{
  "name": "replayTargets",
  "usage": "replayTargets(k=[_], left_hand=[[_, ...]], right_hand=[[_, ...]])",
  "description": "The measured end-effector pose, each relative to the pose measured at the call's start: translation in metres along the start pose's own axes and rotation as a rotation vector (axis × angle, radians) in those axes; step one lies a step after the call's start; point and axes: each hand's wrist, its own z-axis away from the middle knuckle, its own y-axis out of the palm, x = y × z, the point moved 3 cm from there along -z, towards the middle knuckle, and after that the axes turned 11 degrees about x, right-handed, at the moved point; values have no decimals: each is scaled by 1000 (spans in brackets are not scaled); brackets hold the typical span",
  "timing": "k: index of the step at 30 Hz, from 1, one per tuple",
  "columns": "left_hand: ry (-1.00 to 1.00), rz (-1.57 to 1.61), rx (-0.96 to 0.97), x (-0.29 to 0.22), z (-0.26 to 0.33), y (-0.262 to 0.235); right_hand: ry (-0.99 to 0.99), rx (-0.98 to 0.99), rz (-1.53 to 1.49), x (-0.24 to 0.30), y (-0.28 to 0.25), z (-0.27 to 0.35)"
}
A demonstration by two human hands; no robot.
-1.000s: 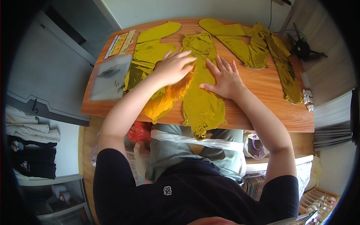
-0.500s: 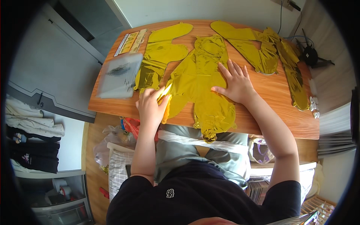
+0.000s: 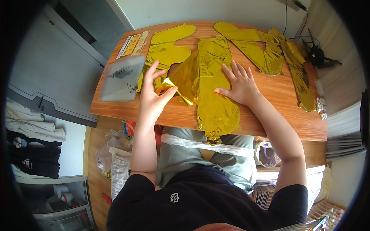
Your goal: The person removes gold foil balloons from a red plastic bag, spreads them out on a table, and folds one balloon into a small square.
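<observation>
The gold balloon (image 3: pixel 213 73) lies lengthwise near-to-far, left hand (image 3: pixel 152 99) pinching its left flap (image 3: pixel 187 81), right hand (image 3: pixel 242 88) spread flat on its right edge.

Left hand (image 3: pixel 151 104) pinching; right hand (image 3: pixel 243 88) flat, splayed.

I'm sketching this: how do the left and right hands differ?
The left hand holds up the left flap of the gold foil sheet; the right hand lies palm down over its right edge. The left hand's thumb and fingers bracket the flap; the right hand's fingers spread forward. Both touch the sheet.
</observation>
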Motion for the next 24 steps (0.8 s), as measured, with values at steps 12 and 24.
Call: replayTargets(k=[12,24], left_hand=[[-329,656,792,12,-68,85],[154,-856,645,66,-74,75]], right_hand=[[-4,64,0,-3,3,-5],[19,150,-9,-4,5,-5]])
